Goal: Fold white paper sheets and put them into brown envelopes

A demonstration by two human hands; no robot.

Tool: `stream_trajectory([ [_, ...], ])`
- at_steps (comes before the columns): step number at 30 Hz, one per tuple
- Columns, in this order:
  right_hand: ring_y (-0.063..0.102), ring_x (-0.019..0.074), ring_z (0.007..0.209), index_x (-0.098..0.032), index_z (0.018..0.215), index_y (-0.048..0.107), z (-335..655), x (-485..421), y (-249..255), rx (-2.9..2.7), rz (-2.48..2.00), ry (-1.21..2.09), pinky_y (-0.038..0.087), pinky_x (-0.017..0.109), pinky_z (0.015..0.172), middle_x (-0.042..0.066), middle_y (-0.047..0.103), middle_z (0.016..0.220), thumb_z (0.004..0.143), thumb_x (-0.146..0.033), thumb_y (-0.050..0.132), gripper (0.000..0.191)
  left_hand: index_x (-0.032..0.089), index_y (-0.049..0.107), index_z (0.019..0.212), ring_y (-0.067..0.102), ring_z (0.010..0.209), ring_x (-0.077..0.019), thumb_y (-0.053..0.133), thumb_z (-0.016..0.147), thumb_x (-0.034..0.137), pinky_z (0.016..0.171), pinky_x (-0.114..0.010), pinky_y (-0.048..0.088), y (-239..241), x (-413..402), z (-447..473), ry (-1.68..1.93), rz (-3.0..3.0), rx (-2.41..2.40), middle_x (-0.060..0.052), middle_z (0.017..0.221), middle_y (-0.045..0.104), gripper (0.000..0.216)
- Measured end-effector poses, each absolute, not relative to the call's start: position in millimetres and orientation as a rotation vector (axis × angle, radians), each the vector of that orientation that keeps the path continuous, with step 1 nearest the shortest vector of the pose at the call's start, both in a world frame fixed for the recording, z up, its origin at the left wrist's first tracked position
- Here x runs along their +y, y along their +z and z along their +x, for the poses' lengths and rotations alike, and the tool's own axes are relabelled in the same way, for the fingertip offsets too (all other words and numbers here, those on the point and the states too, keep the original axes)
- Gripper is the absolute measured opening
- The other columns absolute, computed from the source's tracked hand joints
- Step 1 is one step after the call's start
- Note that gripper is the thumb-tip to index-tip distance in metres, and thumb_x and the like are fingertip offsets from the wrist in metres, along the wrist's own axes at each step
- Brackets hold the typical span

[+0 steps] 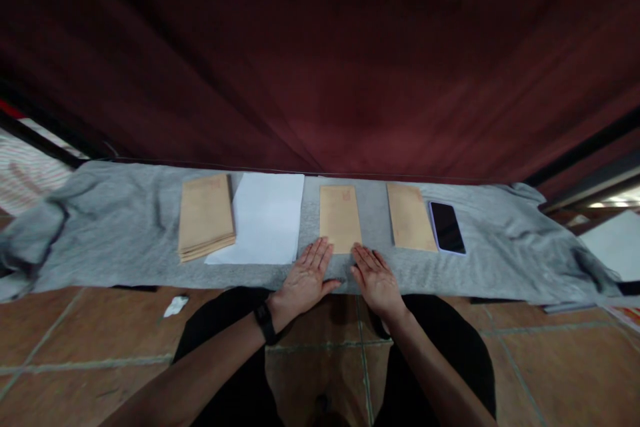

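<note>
Count, left to right: one stack of brown envelopes (pixel 206 217) (a few in it, can't count the layers), one patch of white paper (pixel 267 217), two single envelopes, one phone (pixel 447 227). Two hands, both mine.

Stack: well off to the left of my left fingertips, with the white paper just beside it on the side nearer my fingers.

Left hand (pixel 305 280): flat, palm down on the cloth, fingers straight and close together, holding nothing. The tips sit at the near left corner of the middle envelope (pixel 340 217). Black watch (pixel 265 322) on that wrist.

Middle envelope: lying flat straight out past both sets of fingertips, between the two hands.

Right hand (pixel 376 280): same deal, flat and unclenched, fingers slightly spread, tips at the near right corner of that envelope. Can't tell whether they actually touch it.

Right envelope (pixel 410 217): up and to the right of my right fingers, not touched. The phone lies screen-up against its far side.

Surface: a wrinkled gray cloth (pixel 125 227) spread over a brown tiled floor (pixel 75 340). A small white scrap (pixel 175 305) lies on the tiles, left of my left wrist.

Room: a dark red curtain (pixel 320 60) hangs beyond everything.

Containers: only the envelopes, all lying flat. Can't tell what's inside any of them.
</note>
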State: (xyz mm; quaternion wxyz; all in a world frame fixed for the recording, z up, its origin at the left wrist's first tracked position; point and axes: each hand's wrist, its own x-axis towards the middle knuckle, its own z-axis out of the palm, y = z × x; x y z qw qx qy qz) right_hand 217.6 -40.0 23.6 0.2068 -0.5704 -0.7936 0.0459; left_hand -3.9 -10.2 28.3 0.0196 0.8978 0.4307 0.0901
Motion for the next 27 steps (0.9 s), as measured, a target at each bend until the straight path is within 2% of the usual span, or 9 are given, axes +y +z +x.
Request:
stream_trajectory([
  [4, 0.052, 0.0239, 0.135, -0.018, 0.147, 0.049, 218, -39, 22, -2.206, -1.588, 0.121, 0.035, 0.046, 0.118, 0.011, 0.054, 0.147, 0.104, -0.030, 0.040, 0.045, 0.005, 0.030, 0.154, 0.021, 0.152, -0.0300, 0.044, 0.095, 0.065, 0.123, -0.045, 0.025, 27, -10, -4, 0.281, 2.793, 1.348, -0.022, 0.161, 0.027, 0.084],
  [8, 0.052, 0.0245, 0.135, -0.017, 0.145, 0.051, 217, -38, 24, -2.217, -1.599, 0.128, 0.035, 0.047, 0.117, 0.012, 0.055, 0.147, 0.105, -0.031, 0.039, 0.044, 0.017, 0.027, 0.156, 0.017, 0.153, -0.0264, 0.043, 0.098, 0.059, 0.125, -0.046, 0.020, 30, -10, 1, 0.279, 2.830, 1.256, -0.011, 0.165, 0.022, 0.073],
  [10, 0.052, 0.0247, 0.135, -0.016, 0.144, 0.052, 216, -38, 24, -2.221, -1.601, 0.138, 0.035, 0.047, 0.118, 0.012, 0.054, 0.147, 0.104, -0.031, 0.039, 0.044, 0.019, 0.025, 0.158, 0.016, 0.153, -0.0235, 0.039, 0.100, 0.058, 0.126, -0.044, 0.019, 30, -10, 6, 0.280, 2.836, 1.200, -0.009, 0.165, 0.022, 0.071],
  [15, 0.051, 0.0253, 0.136, -0.016, 0.145, 0.051, 215, -37, 24, -2.203, -1.598, 0.123, 0.034, 0.048, 0.118, 0.013, 0.055, 0.146, 0.104, -0.031, 0.039, 0.045, 0.013, 0.026, 0.156, 0.019, 0.153, -0.0222, 0.035, 0.101, 0.058, 0.126, -0.040, 0.018, 27, -10, 13, 0.309, 2.804, 1.167, -0.012, 0.163, 0.027, 0.072],
  [21, 0.046, 0.0227, 0.140, -0.012, 0.149, 0.045, 205, -38, 26, -2.321, -1.519, 0.138, 0.032, 0.044, 0.120, 0.013, 0.050, 0.150, 0.105, -0.031, 0.036, 0.048, 0.006, 0.027, 0.154, 0.019, 0.153, -0.0251, 0.045, 0.099, 0.056, 0.125, -0.040, 0.018, 23, -11, 14, 0.371, 2.814, 1.163, -0.018, 0.162, 0.027, 0.077],
  [27, 0.046, 0.0219, 0.140, -0.015, 0.148, 0.047, 204, -40, 22, -2.309, -1.566, 0.123, 0.030, 0.044, 0.119, 0.012, 0.052, 0.149, 0.106, -0.031, 0.034, 0.047, 0.004, 0.030, 0.153, 0.017, 0.153, -0.0272, 0.048, 0.097, 0.059, 0.125, -0.041, 0.018, 22, -14, 15, 0.384, 2.818, 1.189, -0.020, 0.161, 0.027, 0.080],
])
